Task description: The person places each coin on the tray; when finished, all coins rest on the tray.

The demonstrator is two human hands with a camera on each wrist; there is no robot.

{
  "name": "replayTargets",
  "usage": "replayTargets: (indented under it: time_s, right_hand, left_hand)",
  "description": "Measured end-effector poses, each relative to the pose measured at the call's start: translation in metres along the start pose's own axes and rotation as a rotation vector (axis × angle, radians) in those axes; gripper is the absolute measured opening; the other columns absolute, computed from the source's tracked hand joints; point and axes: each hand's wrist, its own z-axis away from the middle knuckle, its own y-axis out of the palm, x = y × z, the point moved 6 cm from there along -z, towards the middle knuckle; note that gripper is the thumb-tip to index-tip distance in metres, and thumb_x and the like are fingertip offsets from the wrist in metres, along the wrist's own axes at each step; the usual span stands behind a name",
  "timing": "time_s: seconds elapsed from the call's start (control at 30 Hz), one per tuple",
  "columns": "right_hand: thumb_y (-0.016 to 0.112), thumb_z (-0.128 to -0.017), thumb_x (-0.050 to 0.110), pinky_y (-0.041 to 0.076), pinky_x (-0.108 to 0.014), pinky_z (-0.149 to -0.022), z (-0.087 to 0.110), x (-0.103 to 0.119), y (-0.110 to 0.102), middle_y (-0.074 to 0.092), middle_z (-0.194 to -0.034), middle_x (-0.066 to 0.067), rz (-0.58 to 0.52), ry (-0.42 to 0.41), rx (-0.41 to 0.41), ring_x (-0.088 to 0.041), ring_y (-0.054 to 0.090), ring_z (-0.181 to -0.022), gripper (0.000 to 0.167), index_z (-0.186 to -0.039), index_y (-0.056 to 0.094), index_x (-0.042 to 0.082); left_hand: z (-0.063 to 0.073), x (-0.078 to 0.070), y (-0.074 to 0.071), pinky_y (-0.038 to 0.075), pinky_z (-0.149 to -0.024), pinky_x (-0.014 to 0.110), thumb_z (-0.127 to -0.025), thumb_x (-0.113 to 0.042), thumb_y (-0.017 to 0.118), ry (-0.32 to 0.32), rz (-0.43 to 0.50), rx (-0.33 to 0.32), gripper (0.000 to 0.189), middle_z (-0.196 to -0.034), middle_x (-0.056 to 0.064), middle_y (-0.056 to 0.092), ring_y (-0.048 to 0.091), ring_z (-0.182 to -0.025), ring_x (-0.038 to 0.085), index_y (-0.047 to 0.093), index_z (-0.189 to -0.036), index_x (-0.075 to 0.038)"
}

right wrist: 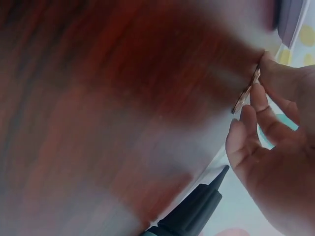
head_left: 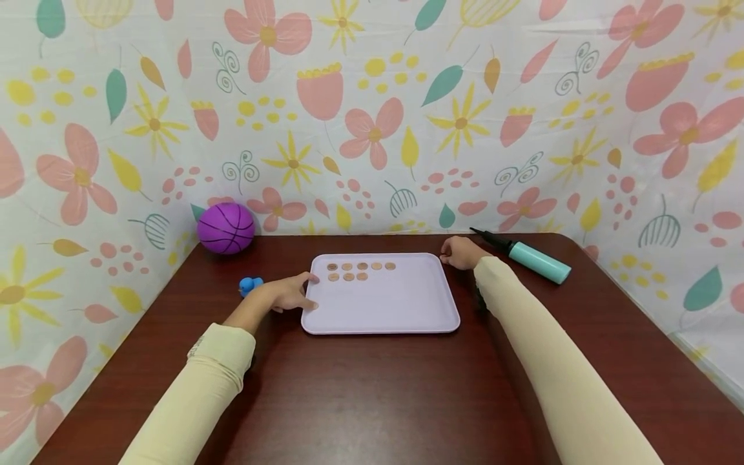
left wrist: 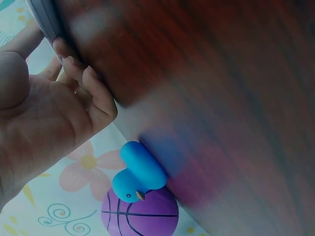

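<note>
A pale lilac tray [head_left: 407,303] lies on the table. Copper-coloured coins [head_left: 362,266] sit on its left back part, several in the back row and three in front. My left hand [head_left: 290,294] holds the tray's left edge, with thumb and a finger over the rim; in the left wrist view other fingers curl against the tray's side [left wrist: 45,19]. Just beyond the right back corner, my right hand [head_left: 460,253] reaches down to the table. The right wrist view shows its thumb and fingertips pinching at coins [right wrist: 241,100], seen nearly edge-on at the table surface.
A blue toy duck [head_left: 250,286] stands by my left wrist, with a purple ball [head_left: 226,228] at the back left corner. A turquoise hand pump [head_left: 539,262] with a black nozzle lies right of my right hand. Flowered cloth [head_left: 372,129] hangs behind the dark wooden table [head_left: 372,394].
</note>
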Motion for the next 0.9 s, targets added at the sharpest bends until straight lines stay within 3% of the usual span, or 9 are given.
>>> replayTargets:
  time_s: [0.2, 0.43, 0.57, 0.77, 0.9]
  right_hand:
    - [0.064, -0.097, 0.017, 0.029, -0.061, -0.106, -0.001, -0.005, -0.001, 0.069, -0.103, -0.017, 0.029, -0.011, 0.021, -0.034, 0.061, -0.099, 0.024, -0.105, 0.069, -0.005]
    - [0.07, -0.092, 0.019, 0.048, -0.046, -0.083, 0.002, -0.012, -0.001, 0.064, -0.095, -0.015, -0.098, 0.031, -0.023, -0.029, 0.059, -0.087, 0.025, -0.1, 0.061, -0.002]
    - [0.071, -0.091, 0.016, 0.05, -0.044, -0.083, 0.008, -0.008, -0.004, 0.066, -0.097, -0.017, -0.149, -0.01, -0.038, -0.029, 0.062, -0.089, 0.025, -0.103, 0.062, -0.004]
    - [0.072, -0.088, 0.011, 0.054, -0.035, -0.072, 0.013, -0.005, -0.006, 0.071, -0.097, -0.013, -0.197, -0.015, 0.035, -0.023, 0.064, -0.085, 0.023, -0.104, 0.066, -0.004]
    - [0.073, -0.086, 0.012, 0.053, -0.035, -0.074, 0.015, -0.004, -0.007, 0.071, -0.096, -0.012, -0.153, -0.015, 0.04, -0.022, 0.064, -0.085, 0.025, -0.104, 0.069, -0.005]
  left_hand:
    - [-0.002, 0.0, 0.0, 0.047, -0.064, 0.036, -0.093, -0.034, 0.07, -0.007, 0.01, -0.002, 0.069, -0.12, 0.013, 0.053, 0.054, -0.092, 0.025, 0.033, -0.149, -0.018]
    - [0.001, -0.001, 0.0, 0.047, -0.065, 0.036, -0.093, -0.034, 0.07, -0.008, 0.013, 0.008, 0.069, -0.121, 0.014, 0.053, 0.054, -0.094, 0.025, 0.033, -0.149, -0.017]
    - [0.001, -0.001, 0.001, 0.047, -0.065, 0.036, -0.093, -0.034, 0.069, -0.006, 0.011, 0.011, 0.069, -0.122, 0.013, 0.055, 0.054, -0.096, 0.025, 0.033, -0.149, -0.016]
    - [-0.001, 0.0, 0.001, 0.047, -0.068, 0.037, -0.093, -0.033, 0.069, -0.009, 0.02, 0.015, 0.07, -0.121, 0.013, 0.055, 0.053, -0.099, 0.025, 0.032, -0.15, -0.016]
    - [0.0, 0.0, 0.001, 0.047, -0.067, 0.036, -0.094, -0.033, 0.069, -0.009, 0.011, 0.015, 0.07, -0.121, 0.013, 0.054, 0.053, -0.097, 0.025, 0.031, -0.15, -0.017]
